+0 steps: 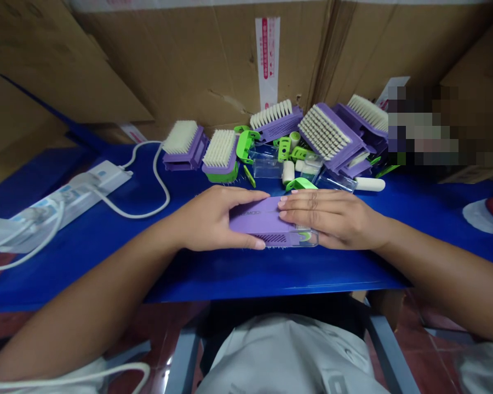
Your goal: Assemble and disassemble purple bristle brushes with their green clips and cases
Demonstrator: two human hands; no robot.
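Observation:
A purple brush (254, 220) lies bristle side down on the blue table, near its front edge. Around its left end is my left hand (209, 218), thumb along the near side and fingers at the far side. My right hand (332, 216) grips the right end, with its fingers together over the top; its thumb is hidden. A clear plastic piece (310, 238) with something light green inside sticks out of that end, against my right hand. Just beyond the brush lies a bright green plastic part (302, 184).
Behind my hands lie several purple brushes with white bristles (219, 149), green clips (285, 148), clear plastic cups (267, 167) and a white handle (370, 184). A power strip (69, 202) with looping white cords is at left. Cardboard boxes (197, 60) wall off the table's (271, 273) back.

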